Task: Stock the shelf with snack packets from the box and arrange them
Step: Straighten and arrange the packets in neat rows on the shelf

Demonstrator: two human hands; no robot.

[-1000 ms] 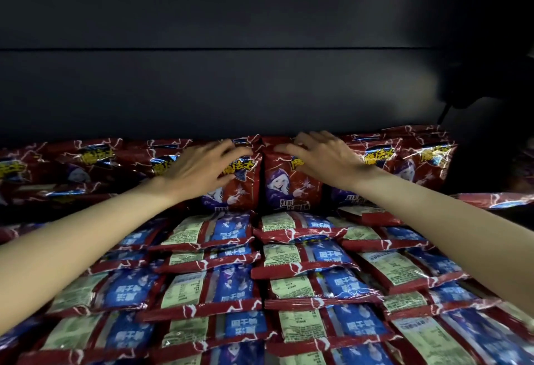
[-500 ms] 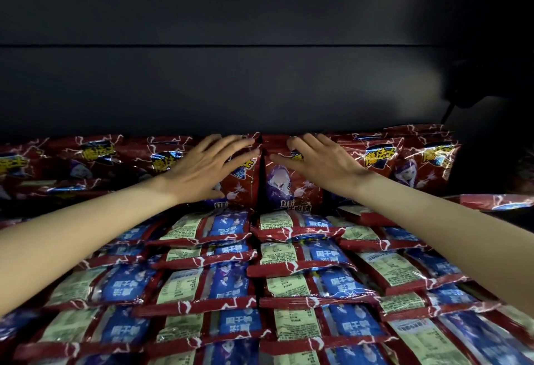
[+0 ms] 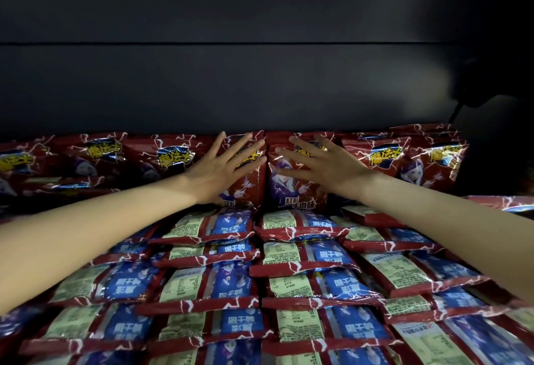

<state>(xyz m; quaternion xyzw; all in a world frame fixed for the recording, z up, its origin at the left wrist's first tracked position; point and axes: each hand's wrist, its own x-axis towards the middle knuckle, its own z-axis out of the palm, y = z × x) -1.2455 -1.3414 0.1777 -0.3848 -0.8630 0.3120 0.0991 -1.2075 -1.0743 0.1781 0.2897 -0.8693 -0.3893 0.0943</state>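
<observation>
Mostly flat, my grip: both hands lay spread and clasped nothing.
Left hand (image 3: 221, 169): my fingers were straight and fanned toward 1 o'clock, palm pressed against an upright red packet (image 3: 248, 179) in the back row.
Right hand (image 3: 323, 166): my fingers were straight and fanned toward 11 o'clock, resting on the neighbouring upright packet (image 3: 291, 191), just at 3 o'clock of the first.
Back row (image 3: 384, 159): red snack packets stood face-forward against the dark back panel (image 3: 260, 90), running from 9 to 3 o'clock.
Front rows (image 3: 289, 278): packets lay flat, backs up, overlapping toward 6 o'clock under my forearms.
Box: I could not see it.
</observation>
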